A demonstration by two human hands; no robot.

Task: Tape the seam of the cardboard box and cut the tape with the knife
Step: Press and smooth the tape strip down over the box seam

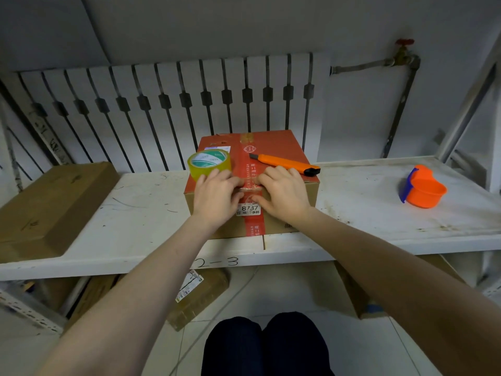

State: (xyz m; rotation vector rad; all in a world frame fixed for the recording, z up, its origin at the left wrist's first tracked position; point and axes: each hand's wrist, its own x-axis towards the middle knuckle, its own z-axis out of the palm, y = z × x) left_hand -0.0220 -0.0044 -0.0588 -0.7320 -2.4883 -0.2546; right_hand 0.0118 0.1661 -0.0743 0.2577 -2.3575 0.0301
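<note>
A cardboard box [273,145] with a red printed top stands on the white shelf [141,207], a red strip running down its middle seam. A roll of clear yellowish tape [209,163] rests on the box top at the left. An orange utility knife [284,163] lies on the box top at the right, blade end pointing left. My left hand [215,198] and my right hand [284,192] lie flat on the box's near top edge, on either side of the seam, fingertips pressing a strip of clear tape there. Neither hand grips anything.
A flat brown carton [51,204] lies at the shelf's left end. An orange and blue plastic cup [424,189] sits at the right. A radiator and a pipe with a red valve [404,50] stand behind. More cartons [200,297] lie on the floor under the shelf.
</note>
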